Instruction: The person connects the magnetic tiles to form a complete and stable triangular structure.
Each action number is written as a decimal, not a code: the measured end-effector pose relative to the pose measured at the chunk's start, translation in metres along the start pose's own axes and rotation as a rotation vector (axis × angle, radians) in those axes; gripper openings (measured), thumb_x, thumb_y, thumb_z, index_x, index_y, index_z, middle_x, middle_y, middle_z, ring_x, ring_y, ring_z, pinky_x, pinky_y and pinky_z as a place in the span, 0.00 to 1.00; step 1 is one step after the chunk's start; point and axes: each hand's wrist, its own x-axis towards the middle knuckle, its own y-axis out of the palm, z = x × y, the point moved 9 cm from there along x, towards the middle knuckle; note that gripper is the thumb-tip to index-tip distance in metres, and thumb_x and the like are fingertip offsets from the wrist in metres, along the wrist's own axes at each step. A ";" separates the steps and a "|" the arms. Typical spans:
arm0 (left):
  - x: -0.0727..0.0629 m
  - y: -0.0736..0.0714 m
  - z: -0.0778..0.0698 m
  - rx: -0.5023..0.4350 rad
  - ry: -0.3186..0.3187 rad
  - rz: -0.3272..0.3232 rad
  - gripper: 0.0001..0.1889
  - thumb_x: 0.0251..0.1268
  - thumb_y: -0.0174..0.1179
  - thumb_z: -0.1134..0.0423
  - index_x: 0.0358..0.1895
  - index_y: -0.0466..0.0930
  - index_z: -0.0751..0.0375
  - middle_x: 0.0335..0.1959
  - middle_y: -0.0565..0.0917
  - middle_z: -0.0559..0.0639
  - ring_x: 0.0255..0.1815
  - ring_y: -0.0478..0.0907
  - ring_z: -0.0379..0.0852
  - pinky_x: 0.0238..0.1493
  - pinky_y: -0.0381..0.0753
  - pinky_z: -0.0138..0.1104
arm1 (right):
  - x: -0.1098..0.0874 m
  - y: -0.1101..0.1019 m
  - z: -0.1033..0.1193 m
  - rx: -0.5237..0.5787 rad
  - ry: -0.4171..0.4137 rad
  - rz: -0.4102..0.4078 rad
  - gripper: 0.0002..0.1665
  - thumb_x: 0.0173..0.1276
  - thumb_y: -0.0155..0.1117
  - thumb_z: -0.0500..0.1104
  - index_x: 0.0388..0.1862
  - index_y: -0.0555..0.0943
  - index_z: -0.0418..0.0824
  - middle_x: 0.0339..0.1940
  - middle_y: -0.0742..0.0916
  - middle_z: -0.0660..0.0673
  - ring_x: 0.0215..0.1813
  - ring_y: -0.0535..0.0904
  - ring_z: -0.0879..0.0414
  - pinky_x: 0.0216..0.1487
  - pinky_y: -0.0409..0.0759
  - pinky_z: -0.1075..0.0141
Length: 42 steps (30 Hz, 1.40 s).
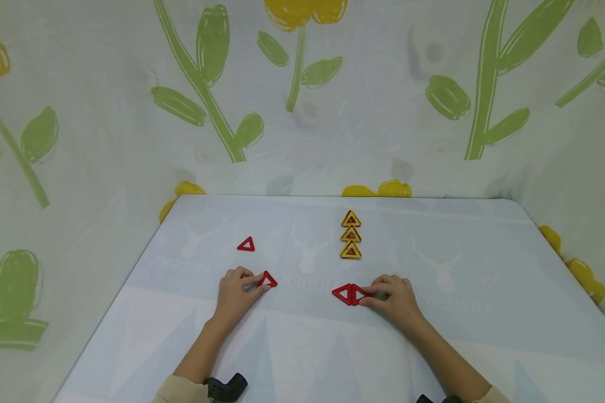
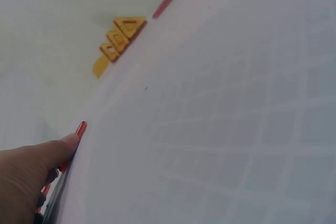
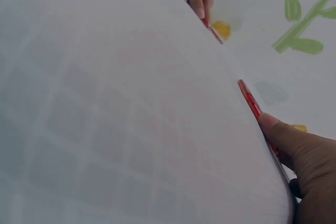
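Between the thumb and fingers of my left hand (image 1: 237, 294) is a red triangular frame (image 1: 268, 279), pinched at its left side. My right hand (image 1: 393, 296) pinches another red triangle (image 1: 359, 294) by its right corner. That triangle lies edge to edge with a second red triangle (image 1: 343, 294) on its left, the two forming a diamond. Farther back on the left, a loose red triangle (image 1: 246, 244) lies on the table. In the left wrist view the thumb presses on a red piece (image 2: 81, 128) seen edge-on; the right wrist view shows red pieces (image 3: 249, 98) low against the tabletop.
Beyond the right hand, three yellow triangles with dark centres (image 1: 350, 235) stand in a column toward the back. The pale printed table (image 1: 302, 347) reaches a curtain (image 1: 363, 112) with green and yellow plants. Black wrist straps (image 1: 227, 387) sit at the sleeves.
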 end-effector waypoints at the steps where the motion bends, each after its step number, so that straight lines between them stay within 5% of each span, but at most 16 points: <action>1: 0.000 0.001 0.000 -0.001 -0.003 0.005 0.17 0.46 0.73 0.59 0.42 0.87 0.61 0.33 0.76 0.48 0.36 0.66 0.46 0.38 0.60 0.39 | 0.000 0.000 0.000 0.001 -0.001 0.000 0.13 0.43 0.80 0.42 0.31 0.89 0.46 0.28 0.83 0.57 0.34 0.72 0.63 0.40 0.62 0.61; 13: -0.004 0.012 -0.020 -0.002 0.036 0.030 0.19 0.46 0.73 0.56 0.43 0.87 0.59 0.32 0.75 0.47 0.36 0.68 0.46 0.47 0.58 0.50 | 0.000 -0.001 0.002 0.020 -0.038 -0.016 0.14 0.41 0.80 0.41 0.31 0.89 0.45 0.27 0.82 0.58 0.34 0.71 0.65 0.40 0.61 0.61; 20: -0.006 0.019 -0.023 -0.050 0.045 0.036 0.18 0.44 0.74 0.58 0.42 0.87 0.60 0.32 0.75 0.46 0.34 0.66 0.42 0.39 0.61 0.40 | 0.000 0.002 -0.001 0.019 -0.012 -0.001 0.14 0.42 0.80 0.42 0.32 0.89 0.46 0.28 0.82 0.58 0.34 0.72 0.65 0.41 0.61 0.61; 31: -0.010 0.029 -0.035 -0.119 0.056 0.061 0.18 0.45 0.74 0.60 0.43 0.87 0.59 0.32 0.75 0.44 0.36 0.67 0.41 0.41 0.63 0.39 | 0.001 0.002 0.000 0.010 -0.016 0.004 0.14 0.42 0.80 0.42 0.32 0.89 0.45 0.28 0.83 0.58 0.35 0.72 0.64 0.41 0.62 0.61; 42: -0.011 0.037 -0.056 -0.062 0.135 0.062 0.18 0.44 0.75 0.58 0.41 0.88 0.58 0.30 0.74 0.42 0.33 0.67 0.39 0.40 0.64 0.38 | 0.000 0.000 0.002 -0.001 -0.031 -0.014 0.13 0.42 0.80 0.42 0.31 0.89 0.46 0.28 0.82 0.58 0.35 0.72 0.64 0.40 0.61 0.61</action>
